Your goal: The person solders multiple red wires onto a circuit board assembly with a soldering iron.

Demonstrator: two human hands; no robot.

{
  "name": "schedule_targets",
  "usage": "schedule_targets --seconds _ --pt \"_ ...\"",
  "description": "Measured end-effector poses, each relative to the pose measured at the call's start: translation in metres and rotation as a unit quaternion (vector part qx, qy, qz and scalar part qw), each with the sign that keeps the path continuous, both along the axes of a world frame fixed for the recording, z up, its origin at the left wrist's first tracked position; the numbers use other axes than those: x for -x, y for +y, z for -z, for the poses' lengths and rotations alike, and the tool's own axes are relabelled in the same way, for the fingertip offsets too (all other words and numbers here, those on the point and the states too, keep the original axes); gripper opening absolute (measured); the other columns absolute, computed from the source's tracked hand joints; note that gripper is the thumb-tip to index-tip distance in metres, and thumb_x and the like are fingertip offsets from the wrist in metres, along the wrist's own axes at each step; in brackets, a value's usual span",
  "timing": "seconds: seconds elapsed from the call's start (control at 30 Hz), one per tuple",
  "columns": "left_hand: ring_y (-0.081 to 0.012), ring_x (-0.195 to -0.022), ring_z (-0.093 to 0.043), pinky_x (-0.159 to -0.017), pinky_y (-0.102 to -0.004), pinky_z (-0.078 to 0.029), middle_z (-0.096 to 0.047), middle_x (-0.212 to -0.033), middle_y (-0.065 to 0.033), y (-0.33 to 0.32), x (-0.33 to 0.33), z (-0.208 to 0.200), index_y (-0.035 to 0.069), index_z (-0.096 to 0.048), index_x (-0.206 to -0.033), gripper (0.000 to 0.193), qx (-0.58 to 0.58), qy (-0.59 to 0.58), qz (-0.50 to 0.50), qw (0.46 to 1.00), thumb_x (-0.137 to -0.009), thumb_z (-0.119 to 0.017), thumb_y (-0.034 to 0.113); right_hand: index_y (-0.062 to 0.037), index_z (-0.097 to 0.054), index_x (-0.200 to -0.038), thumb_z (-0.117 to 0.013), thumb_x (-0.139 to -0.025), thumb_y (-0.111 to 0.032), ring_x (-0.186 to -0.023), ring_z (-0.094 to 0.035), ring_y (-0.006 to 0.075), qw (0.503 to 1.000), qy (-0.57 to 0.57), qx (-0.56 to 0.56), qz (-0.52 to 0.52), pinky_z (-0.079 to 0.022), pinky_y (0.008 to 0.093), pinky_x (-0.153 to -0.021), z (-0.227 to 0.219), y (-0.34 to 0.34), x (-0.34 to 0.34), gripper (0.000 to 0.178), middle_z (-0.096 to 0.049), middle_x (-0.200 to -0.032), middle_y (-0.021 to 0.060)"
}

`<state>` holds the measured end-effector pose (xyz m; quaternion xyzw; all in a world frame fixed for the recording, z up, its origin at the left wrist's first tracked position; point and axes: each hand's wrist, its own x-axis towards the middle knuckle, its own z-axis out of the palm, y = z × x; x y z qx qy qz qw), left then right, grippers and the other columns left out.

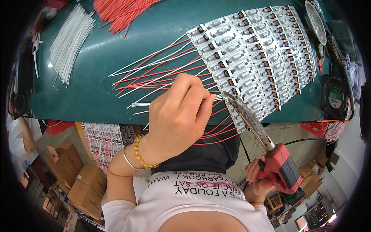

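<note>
My left hand is closed in a pinch on a small bunch of thin white wires. Their ends poke out past the fingertips at the edge of a panel of small white circuit boards. Around the red-and-black handle of a soldering gun my right hand is wrapped. Its tip meets the panel's left edge, close beside the pinched wire ends. Red and white wires fan out leftward from that edge above my left hand, and red wires curve below it.
On the green table lie a pile of white wires and a pile of red wires. A metal dish and a black fan stand at the right. Cardboard boxes and another wired panel are at the lower left.
</note>
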<state>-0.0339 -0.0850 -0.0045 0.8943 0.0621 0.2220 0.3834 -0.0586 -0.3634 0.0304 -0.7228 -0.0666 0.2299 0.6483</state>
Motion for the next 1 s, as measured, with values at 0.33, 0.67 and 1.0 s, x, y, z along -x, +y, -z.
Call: schedule_targets --seconds 0.33,0.67,1.0 --pt "-0.0191 -0.055 -0.056 -0.047 -0.0314 -0.043 -0.053 -0.083 -0.0056 -0.001 -0.001 0.003 0.004 -0.057 -0.079 0.017 -0.016 -0.007 -0.003 1.0 -0.077 -0.074 0.004 -0.0071 -0.052 -0.063 -0.074 -0.063 -0.074 -0.056 -0.052 0.0157 0.99 0.074 0.082 0.092 -0.037 0.0299 -0.054 -0.02 0.016 0.001 0.071 -0.053 -0.06 0.0011" --pt "-0.0176 -0.053 -0.055 -0.047 -0.0301 -0.043 -0.055 -0.086 -0.0054 -0.001 -0.001 0.005 0.004 -0.059 -0.078 0.015 -0.028 -0.019 -0.003 0.999 -0.077 -0.074 0.004 0.0043 -0.041 -0.137 -0.057 -0.082 -0.071 -0.043 -0.046 0.011 1.0 -0.015 0.021 0.013 -0.041 0.0273 -0.048 -0.003 0.004 0.0 0.094 -0.045 -0.051 -0.0042" --pt "-0.0153 -0.053 -0.052 -0.047 -0.0295 -0.043 -0.057 -0.095 -0.0089 -0.011 0.01 -0.001 0.001 -0.061 -0.081 0.015 0.026 -0.013 0.019 0.999 -0.075 -0.075 0.001 0.0069 -0.039 -0.138 -0.054 -0.085 -0.07 -0.043 -0.046 0.0115 0.999 -0.036 -0.014 0.038 -0.043 0.0275 -0.05 -0.001 -0.003 0.01 0.095 -0.044 -0.051 -0.0043"
